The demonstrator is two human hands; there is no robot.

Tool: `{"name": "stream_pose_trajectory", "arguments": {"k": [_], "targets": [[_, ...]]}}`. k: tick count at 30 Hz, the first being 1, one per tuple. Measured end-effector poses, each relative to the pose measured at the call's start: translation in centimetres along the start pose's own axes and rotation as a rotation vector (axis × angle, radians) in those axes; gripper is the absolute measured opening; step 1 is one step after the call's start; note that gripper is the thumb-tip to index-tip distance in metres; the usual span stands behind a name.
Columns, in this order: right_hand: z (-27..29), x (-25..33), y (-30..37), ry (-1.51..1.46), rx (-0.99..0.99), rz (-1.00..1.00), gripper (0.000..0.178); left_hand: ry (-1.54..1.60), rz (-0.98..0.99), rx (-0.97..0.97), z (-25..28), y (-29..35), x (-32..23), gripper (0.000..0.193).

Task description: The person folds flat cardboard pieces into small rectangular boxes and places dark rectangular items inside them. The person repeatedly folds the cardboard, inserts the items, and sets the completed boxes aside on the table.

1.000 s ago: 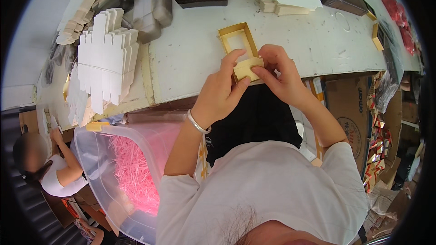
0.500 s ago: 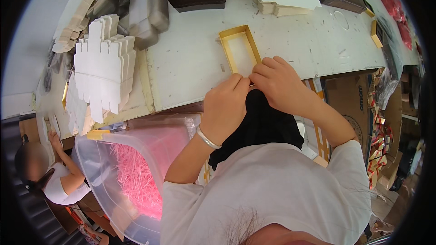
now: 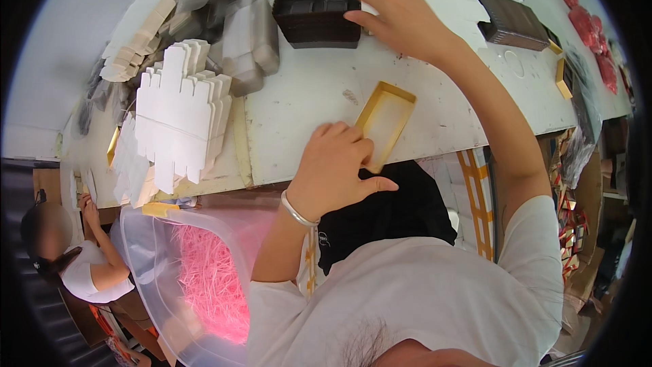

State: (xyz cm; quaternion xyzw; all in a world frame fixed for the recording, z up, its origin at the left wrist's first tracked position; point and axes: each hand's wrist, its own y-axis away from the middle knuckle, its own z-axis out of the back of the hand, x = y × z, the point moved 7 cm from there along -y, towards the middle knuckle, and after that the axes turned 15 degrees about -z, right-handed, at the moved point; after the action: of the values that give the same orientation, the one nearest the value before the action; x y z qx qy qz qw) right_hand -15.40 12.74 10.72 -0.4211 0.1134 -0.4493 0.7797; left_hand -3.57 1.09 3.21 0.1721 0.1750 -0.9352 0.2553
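A shallow gold box (image 3: 405, 126) with a pale inside stands on the white table, turned at a slant. My left hand (image 3: 334, 166) is at its near left side, fingers bent against the wall and thumb stretched out past the near end. A silver bangle circles that wrist. Farther off, my right hand (image 3: 401, 13) reaches over the table to a stack of dark brown plastic trays (image 3: 316, 30). Its thumb and fingers are spread at the right end of the top tray; I see nothing lifted in them.
Left of the trays lie clear plastic covers (image 3: 248, 41) and flat white carton blanks (image 3: 173, 115). A clear bin (image 3: 146, 245) of pink shredded paper stands below the table edge. More brown trays (image 3: 513, 20) sit at the far right. Another person (image 3: 92, 272) is at far left.
My right hand has left the gold box and moved far forward to the brown trays. The left hand has opened at the box, which is now turned to slant the other way.
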Motion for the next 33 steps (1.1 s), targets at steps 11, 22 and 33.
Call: {"name": "stream_pose_trajectory", "arguments": {"k": [11, 22, 33], "targets": [[-2.1, 1.0, -3.3, 0.159, 0.25, -0.038, 0.006, -0.128, -0.069, -0.223, 0.1, 1.5, 2.0, 0.035], [0.9, -0.7, 8.4, -0.977, 1.21, -0.902, 0.038, 0.003, -0.106, -0.647, 4.2, 2.7, 0.6, 0.09], [2.0, 1.8, 9.3, -0.497, 0.892, -0.317, 0.041, 0.213, 0.133, -0.594, 0.7, 2.2, 2.9, 0.054]]}}
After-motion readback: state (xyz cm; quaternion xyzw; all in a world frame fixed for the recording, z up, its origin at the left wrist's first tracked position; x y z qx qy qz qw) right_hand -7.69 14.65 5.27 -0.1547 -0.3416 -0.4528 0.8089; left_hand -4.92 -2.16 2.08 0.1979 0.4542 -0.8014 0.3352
